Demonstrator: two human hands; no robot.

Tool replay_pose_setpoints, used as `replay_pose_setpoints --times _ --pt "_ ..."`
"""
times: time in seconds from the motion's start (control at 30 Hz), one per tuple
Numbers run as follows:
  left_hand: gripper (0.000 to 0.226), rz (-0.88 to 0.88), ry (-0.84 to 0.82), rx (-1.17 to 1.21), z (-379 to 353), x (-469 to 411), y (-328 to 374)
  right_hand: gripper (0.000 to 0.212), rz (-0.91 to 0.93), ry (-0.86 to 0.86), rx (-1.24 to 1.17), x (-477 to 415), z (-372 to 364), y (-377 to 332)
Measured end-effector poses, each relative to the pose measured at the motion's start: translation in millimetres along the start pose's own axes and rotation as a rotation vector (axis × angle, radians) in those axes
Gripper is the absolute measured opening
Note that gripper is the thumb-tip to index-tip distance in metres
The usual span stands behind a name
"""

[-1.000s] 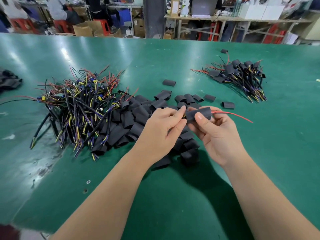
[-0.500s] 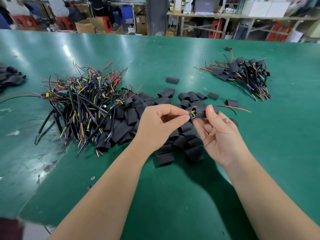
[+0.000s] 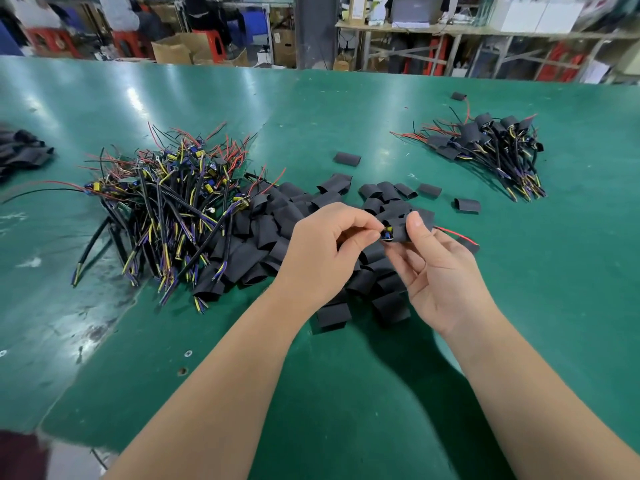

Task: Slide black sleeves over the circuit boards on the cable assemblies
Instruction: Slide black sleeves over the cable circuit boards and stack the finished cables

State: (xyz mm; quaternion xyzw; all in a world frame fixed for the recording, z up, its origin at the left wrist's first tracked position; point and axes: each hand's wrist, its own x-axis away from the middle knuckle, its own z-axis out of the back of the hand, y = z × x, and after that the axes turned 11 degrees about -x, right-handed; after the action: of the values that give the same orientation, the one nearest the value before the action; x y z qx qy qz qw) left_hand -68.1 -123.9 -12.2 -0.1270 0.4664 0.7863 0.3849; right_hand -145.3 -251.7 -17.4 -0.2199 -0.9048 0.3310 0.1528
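Head view: pinching sleeve (image 3: 398,233) in right grip (image 3: 441,271) over the pile (image 3: 263,233), pinching board (image 3: 387,234) at its mouth in left grip (image 3: 322,251).

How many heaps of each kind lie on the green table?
Bare multicoloured wire cable assemblies: 1
Cable assemblies with black sleeves on: 1
Loose black tubular sleeves: 1
Dark heap at left edge, kind unclear: 1
Total: 4 heaps

Left hand (image 3: 325,251), right hand (image 3: 440,271), black sleeve (image 3: 398,230)
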Motion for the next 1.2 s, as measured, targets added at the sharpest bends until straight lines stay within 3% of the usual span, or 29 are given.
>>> replay_pose_setpoints --times 0.23,0.4,0.5,0.57,0.63,0.7,0.83,0.93,1.03,1.1,1.17,1.2 --pt "0.010 0.011 0.102 -0.062 -3.8 0.7 -5.2 0.033 0.009 -0.116 0.055 3.3 -4.4 4.0" --pt "0.015 0.078 0.025 0.123 -4.0 3.9 1.1 0.048 -0.029 -0.093 -0.027 0.5 -4.8 -0.5" --pt "0.012 0.184 0.004 0.271 4.7 -0.4 0.9 0.029 0.022 0.001 -0.133 -7.6 0.4 -23.3" --pt "0.009 0.250 0.055 0.085 14.9 -6.3 -10.3 0.015 0.096 0.066 -0.126 -14.3 10.3 -48.3" --pt "0.009 0.306 0.158 -0.353 27.6 -10.6 -27.8 0.010 0.219 0.161 0.028 -19.3 29.5 -77.1" --pt "0.023 0.442 0.228 -0.730 40.8 -10.6 -45.1 0.014 0.332 0.276 0.332 -23.4 55.5 -102.5" --pt "0.031 0.661 0.204 -0.896 61.5 -9.2 -66.3 0.031 0.306 0.461 0.973 -31.6 108.4 -129.1" --pt "0.020 0.708 0.134 -0.967 66.2 -9.3 -72.6 0.041 0.252 0.544 1.241 -42.9 140.9 -129.0" --pt "0.015 0.669 0.226 -0.969 67.5 -8.9 -72.0 0.041 0.304 0.626 1.417 -53.9 148.8 -122.7" --pt "0.019 0.536 0.331 -0.917 68.3 -10.8 -68.0 0.036 0.477 0.603 1.337 -41.6 117.0 -111.0" --pt "0.021 0.301 0.419 -0.743 66.7 -14.3 -58.8 0.024 0.576 0.434 1.199 -26.2 77.3 -92.6" --pt "0.020 0.184 0.441 -0.622 63.9 -15.5 -52.3 0.018 0.531 0.288 1.083 -19.4 58.0 -80.3"
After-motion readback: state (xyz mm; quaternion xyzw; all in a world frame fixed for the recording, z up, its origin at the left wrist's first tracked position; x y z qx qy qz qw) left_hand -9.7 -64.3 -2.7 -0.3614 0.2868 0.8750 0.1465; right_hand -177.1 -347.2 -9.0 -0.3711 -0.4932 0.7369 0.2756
